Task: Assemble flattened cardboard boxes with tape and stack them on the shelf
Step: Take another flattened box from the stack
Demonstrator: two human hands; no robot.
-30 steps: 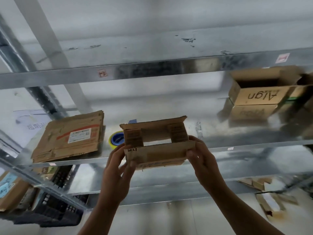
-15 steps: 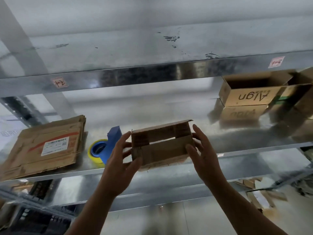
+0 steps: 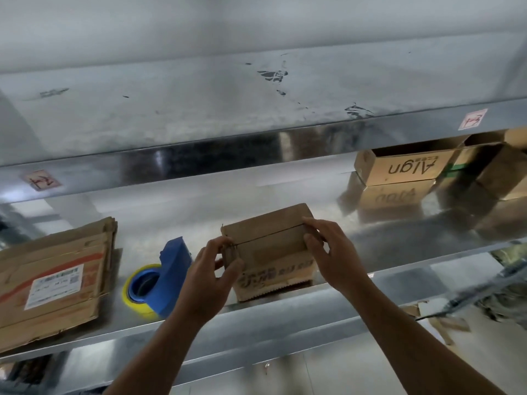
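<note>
A small brown cardboard box (image 3: 271, 249) rests on the front part of the metal shelf (image 3: 285, 306), its top flaps folded shut with a seam across. My left hand (image 3: 212, 277) grips its left end, fingers curled round the corner. My right hand (image 3: 330, 252) holds the right end, fingers on the top flaps and thumb on the front face. A blue tape dispenser with a yellow roll (image 3: 159, 280) lies just left of the box. A stack of flattened cardboard (image 3: 54, 280) lies at the shelf's far left.
An open box marked "Align" (image 3: 405, 166) and further boxes (image 3: 502, 172) stand at the shelf's back right. The upper shelf's beam (image 3: 228, 149) runs overhead. Cardboard scraps (image 3: 439, 317) lie on the floor at the lower right.
The box's top flaps, open a second ago, are now folded shut. The box has come down onto the shelf, and both hands have shifted onto its top corners.
</note>
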